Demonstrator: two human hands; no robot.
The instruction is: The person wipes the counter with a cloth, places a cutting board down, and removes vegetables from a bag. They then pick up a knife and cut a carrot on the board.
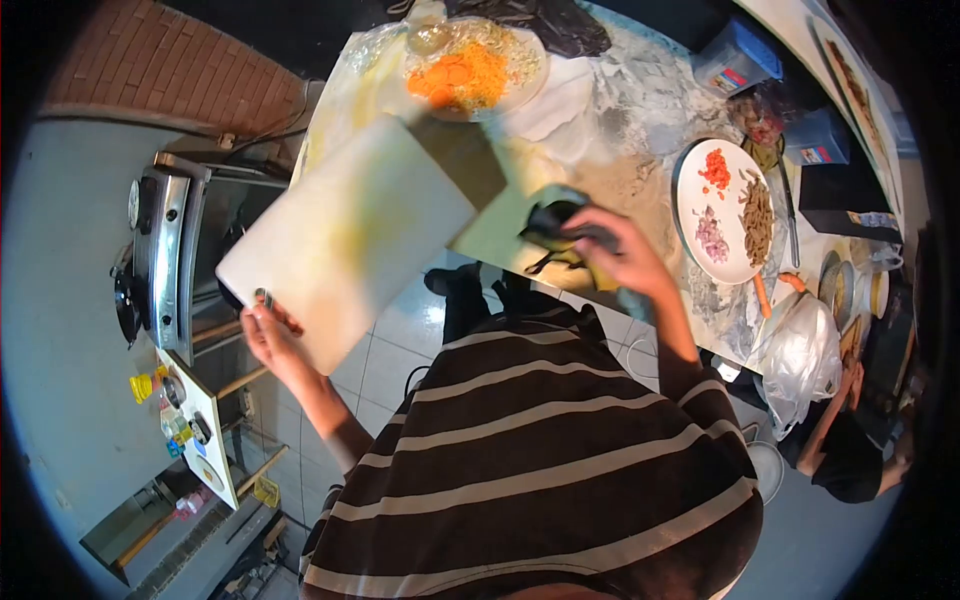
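Note:
My left hand (277,340) grips the lower left corner of a white cutting board (330,230), which is lifted and tilted beside the table, with a yellowish stain and blurred edges. My right hand (628,250) is closed on a dark, crumpled cloth-like bundle (555,222) near the table's front edge; its exact kind is blurred. Under the bundle shows a pale green surface (490,232). Farther back, a plate (535,75) carries shredded and sliced orange vegetable, like carrot. Right of my right hand, a white oval plate (725,250) holds chopped red pieces, chopped purple onion and brown strips.
White powder covers much of the table (640,115). Blue-lidded tubs (738,62), a knife (790,205) and a clear plastic bag (800,355) lie along the right. A metal stove (165,255) stands at left. Another person's arm (835,410) is at far right.

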